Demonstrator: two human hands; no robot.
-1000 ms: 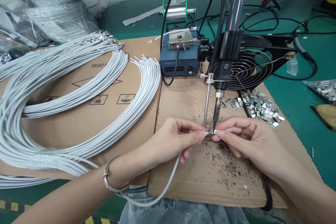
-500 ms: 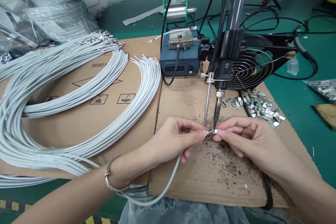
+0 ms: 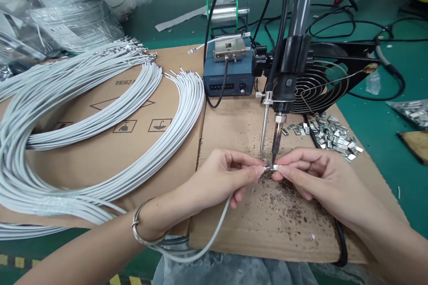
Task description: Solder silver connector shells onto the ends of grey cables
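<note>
Connector: small metal connector (image 3: 275, 168) directly under the tip of the soldering iron (image 3: 288, 82); contact with tip too small to make out
Cable: white cable (image 3: 218, 225), thin coloured wires (image 3: 268, 168) at its end running to the connector below the iron; the rest loops down toward the near edge of the cardboard (image 3: 230, 129)
Left hand: left hand (image 3: 230, 176), left of iron tip, thumb and forefinger pinching the cable end; bangle (image 3: 136, 227) on the wrist
Right hand: right hand (image 3: 312, 171), right of iron tip, thumb and forefinger pinching the connector
Feed tube: bent metal tube (image 3: 265, 129) just left of the iron, clamped to it
Debris: dark specks (image 3: 289, 209) on cardboard, nearer the person than the iron
Spare connectors: loose pile (image 3: 336, 138) right of iron
Fan: black fan (image 3: 321, 84) behind iron, to its right
Station: blue control box (image 3: 227, 82) left of iron, solder spool (image 3: 223, 17) behind it
Bundles: white cable bundles (image 3: 167, 142) well left of iron
</note>
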